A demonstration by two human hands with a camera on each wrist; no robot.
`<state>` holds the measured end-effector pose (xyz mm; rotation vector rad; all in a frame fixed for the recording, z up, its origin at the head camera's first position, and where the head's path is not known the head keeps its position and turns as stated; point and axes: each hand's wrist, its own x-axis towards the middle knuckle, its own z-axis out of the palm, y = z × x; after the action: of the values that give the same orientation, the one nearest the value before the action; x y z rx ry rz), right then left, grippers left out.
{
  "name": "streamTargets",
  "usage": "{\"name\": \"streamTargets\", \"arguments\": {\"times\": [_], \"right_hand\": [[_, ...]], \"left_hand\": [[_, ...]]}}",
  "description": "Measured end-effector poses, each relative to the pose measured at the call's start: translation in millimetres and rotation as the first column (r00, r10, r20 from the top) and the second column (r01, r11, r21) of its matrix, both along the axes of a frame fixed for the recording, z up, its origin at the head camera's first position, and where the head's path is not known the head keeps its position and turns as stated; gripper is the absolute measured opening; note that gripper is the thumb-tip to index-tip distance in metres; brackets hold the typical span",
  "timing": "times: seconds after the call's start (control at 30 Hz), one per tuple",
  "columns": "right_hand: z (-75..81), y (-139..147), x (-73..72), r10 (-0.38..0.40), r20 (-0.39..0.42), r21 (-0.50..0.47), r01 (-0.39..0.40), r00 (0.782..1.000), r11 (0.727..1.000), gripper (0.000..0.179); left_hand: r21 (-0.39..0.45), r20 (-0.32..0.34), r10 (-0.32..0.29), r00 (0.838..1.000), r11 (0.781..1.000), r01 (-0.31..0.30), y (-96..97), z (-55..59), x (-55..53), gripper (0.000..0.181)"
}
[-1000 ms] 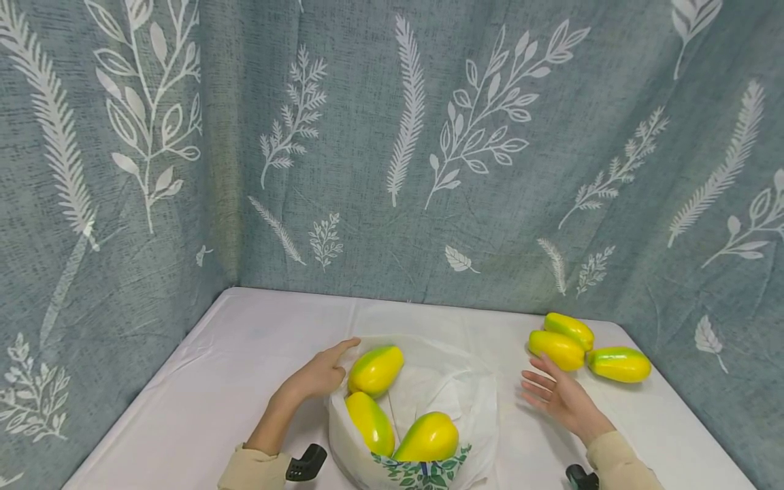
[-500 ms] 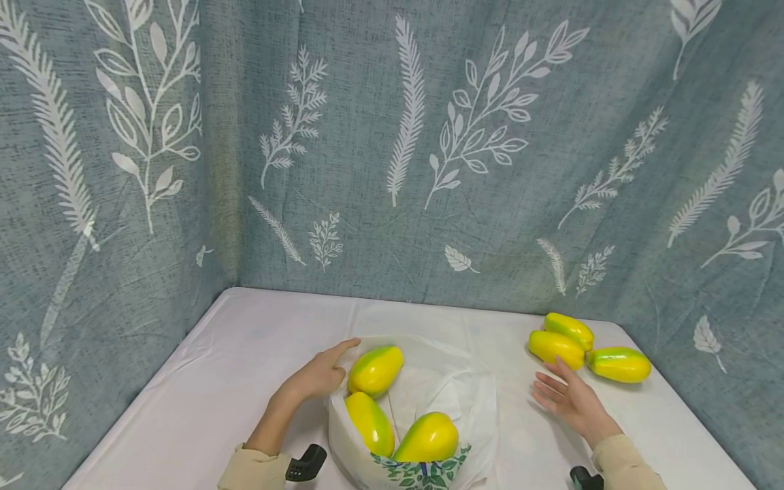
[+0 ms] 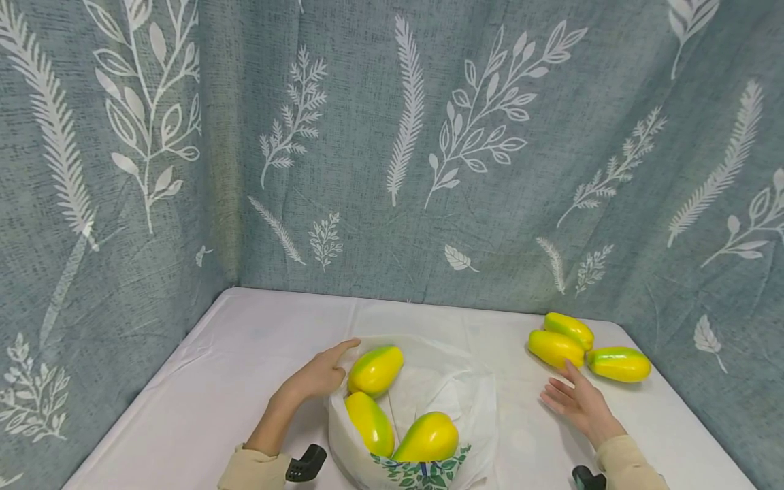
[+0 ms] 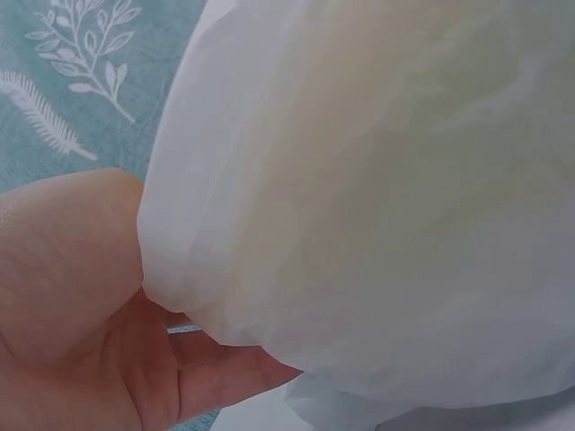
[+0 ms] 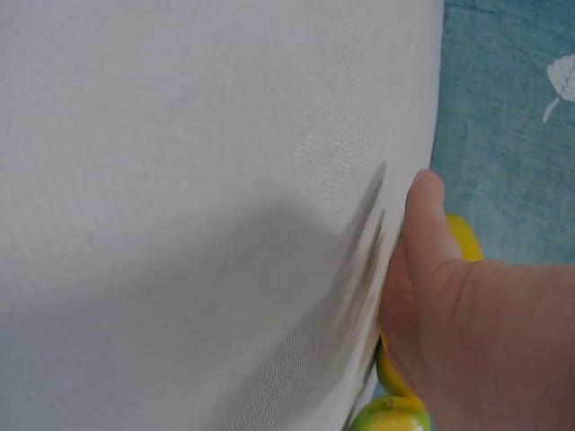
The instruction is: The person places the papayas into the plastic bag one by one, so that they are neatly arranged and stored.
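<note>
White table (image 3: pixel 245 354) bears a bag (image 3: pixel 480 408); blue-green curtain (image 3: pixel 361 136) hangs behind — leaf-patterned.

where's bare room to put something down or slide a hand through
Most bare white cloth lies between the left hand and the left curtain. Another strip runs behind the bag, up to the back curtain; a smaller gap separates the bag from the right hand. Crowded: the bag, with three fruits inside, and the far right corner, with three loose fruits.
</note>
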<state>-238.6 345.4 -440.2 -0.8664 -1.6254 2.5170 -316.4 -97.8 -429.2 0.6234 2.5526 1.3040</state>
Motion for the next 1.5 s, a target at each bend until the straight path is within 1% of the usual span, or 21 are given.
{"name": "streamTargets", "arguments": {"times": [0.13, 0.33, 0.53, 0.67, 0.8, 0.9, 1.0, 1.2, 1.5], "right_hand": [[0.7, -0.4, -1.4, -0.037, 0.018, -0.001, 0.037, 0.999, 0.999, 0.089], [0.8, 1.4, -3.8, -0.079, 0.027, -0.024, 0.079, 0.997, 0.997, 0.086], [1.6, 3.9, -6.4, -0.123, 0.048, -0.033, 0.125, 0.991, 0.992, 0.084], [0.8, 3.1, -7.4, -0.142, 0.04, -0.064, 0.145, 0.989, 0.987, 0.087], [0.6, 2.7, -9.7, -0.143, 0.024, -0.097, 0.145, 0.989, 0.985, 0.084], [1.0, 2.9, -12.1, -0.142, 0.012, -0.109, 0.142, 0.99, 0.984, 0.082], [2.5, 1.9, -14.5, -0.157, 0.01, -0.11, 0.157, 0.988, 0.981, 0.082], [4.6, -1.7, -21.3, -0.201, 0.019, -0.119, 0.202, 0.979, 0.972, 0.081], [7.4, -7.7, -28.3, -0.285, 0.045, -0.118, 0.289, 0.957, 0.95, 0.077]], "left_hand": [[0.0, 0.007, 0.002, 1.0, 1.0, -0.002, -0.1, -0.6, 0.2, 0.058], [-0.003, -0.002, -0.004, 1.0, 1.0, 0.004, -0.3, -2.2, -0.5, 0.058], [-0.008, -0.007, -0.004, 1.0, 1.0, 0.004, -0.7, -0.8, 0.0, 0.058], [-0.005, -0.004, -0.007, 1.0, 1.0, 0.007, -1.2, -1.0, -0.4, 0.058], [-0.005, -0.004, -0.01, 1.0, 1.0, 0.01, -1.7, -1.2, -0.9, 0.057], [-0.006, -0.001, -0.011, 1.0, 1.0, 0.011, -2.1, -1.1, -1.0, 0.058], [-0.006, 0.002, -0.011, 1.0, 1.0, 0.011, -2.3, -0.9, -0.9, 0.058], [-0.01, 0.004, -0.007, 1.0, 1.0, 0.007, -3.2, -1.0, -1.4, 0.058], [-0.012, 0.011, -0.009, 1.0, 1.0, 0.009, -4.0, -2.2, -2.9, 0.058]]}}
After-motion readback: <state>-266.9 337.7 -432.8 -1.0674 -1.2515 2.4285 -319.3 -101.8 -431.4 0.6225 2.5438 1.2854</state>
